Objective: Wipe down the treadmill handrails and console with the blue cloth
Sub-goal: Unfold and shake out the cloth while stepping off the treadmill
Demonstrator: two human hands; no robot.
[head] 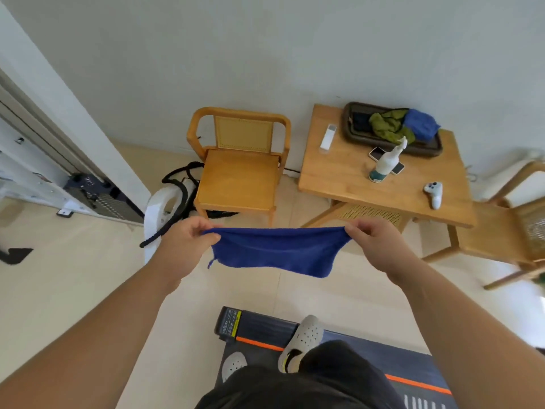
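Observation:
The blue cloth [277, 250] hangs stretched out in the air in front of me. My left hand [188, 243] pinches its left top corner and my right hand [373, 243] pinches its right top corner. Below me lies the treadmill deck [259, 327], dark with an orange stripe, and my feet in grey clogs stand on it. A white curved piece with a black cord [157, 216] shows left of my left hand; I cannot tell whether it is a handrail. No console is in view.
A wooden chair [239, 169] stands by the wall ahead. To its right a wooden table [348, 169] carries a spray bottle [386, 162], a dark tray [424, 147] with green and blue cloths, a remote, phones and a game controller. Another chair [507, 231] stands at the right.

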